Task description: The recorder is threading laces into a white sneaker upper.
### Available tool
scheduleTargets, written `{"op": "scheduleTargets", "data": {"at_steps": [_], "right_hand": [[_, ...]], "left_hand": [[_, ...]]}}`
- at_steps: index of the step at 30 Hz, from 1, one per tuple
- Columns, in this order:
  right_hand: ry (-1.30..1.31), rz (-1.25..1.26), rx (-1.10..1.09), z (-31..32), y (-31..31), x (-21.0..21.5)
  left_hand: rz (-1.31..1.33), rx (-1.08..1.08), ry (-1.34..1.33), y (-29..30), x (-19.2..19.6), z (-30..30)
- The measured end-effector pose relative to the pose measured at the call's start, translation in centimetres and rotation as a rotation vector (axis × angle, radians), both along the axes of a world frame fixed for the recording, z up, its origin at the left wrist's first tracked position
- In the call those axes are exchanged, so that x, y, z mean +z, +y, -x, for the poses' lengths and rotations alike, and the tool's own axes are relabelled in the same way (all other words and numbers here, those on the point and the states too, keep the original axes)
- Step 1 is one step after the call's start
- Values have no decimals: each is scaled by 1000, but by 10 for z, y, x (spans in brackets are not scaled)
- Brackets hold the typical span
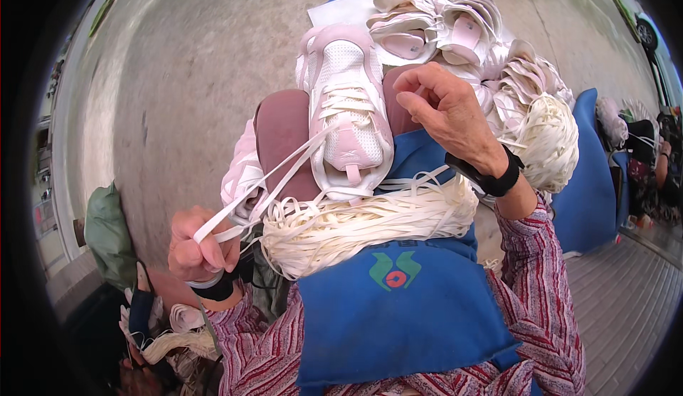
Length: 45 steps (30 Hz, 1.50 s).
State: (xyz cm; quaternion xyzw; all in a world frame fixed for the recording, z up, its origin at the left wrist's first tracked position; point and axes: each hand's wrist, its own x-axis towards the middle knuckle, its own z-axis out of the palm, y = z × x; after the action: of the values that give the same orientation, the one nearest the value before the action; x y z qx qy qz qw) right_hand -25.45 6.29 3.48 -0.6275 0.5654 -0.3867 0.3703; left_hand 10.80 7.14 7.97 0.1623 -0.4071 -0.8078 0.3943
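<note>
A white and pink shoe upper [346, 55] lies on my lap between my knees, its toe pointing away. White lace crosses its middle, beside the pink tongue [348, 143]. My left hand [199, 247] is closed on the white shoelace [274, 175], whose strands run taut from the upper down to the left. Above and right of the upper, my right hand [452, 111] hangs with curled fingers, thumb and forefinger close together; whatever they hold, if anything, is not clear. A thick bundle of cream laces [370, 225] rests across my lap below the upper.
Stacked pink and white uppers [466, 26] sit beyond my right knee, beside another coil of cream laces [544, 143]. More uppers [245, 172] hang by my left knee. A green bag [110, 232] stands at left, a blue panel [587, 175] at right. Another person [654, 161] sits far right.
</note>
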Motion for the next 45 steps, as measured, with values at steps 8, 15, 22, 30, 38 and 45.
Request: {"op": "scheduleTargets", "data": {"at_steps": [8,15,22,30,38,45], "right_hand": [[218,200,200,-27,7,-1],[631,209,141,-52,6,-5],[307,195,183,-39,-10,-16],[-165,-385,316,-15,-20,-13],[281,306,172,-39,-8,-23],[378,392,225,-39,-6,-21]], "left_hand": [[60,-52,23,-6,0,-10],[118,-74,13,-6,-1,-10],[20,74,-129,-3,-13,-9],[-252,363,-4,-13,-19,-10],[-160,481,245,-24,-13,-14],[-79,498,143,-13,4,-13]]}}
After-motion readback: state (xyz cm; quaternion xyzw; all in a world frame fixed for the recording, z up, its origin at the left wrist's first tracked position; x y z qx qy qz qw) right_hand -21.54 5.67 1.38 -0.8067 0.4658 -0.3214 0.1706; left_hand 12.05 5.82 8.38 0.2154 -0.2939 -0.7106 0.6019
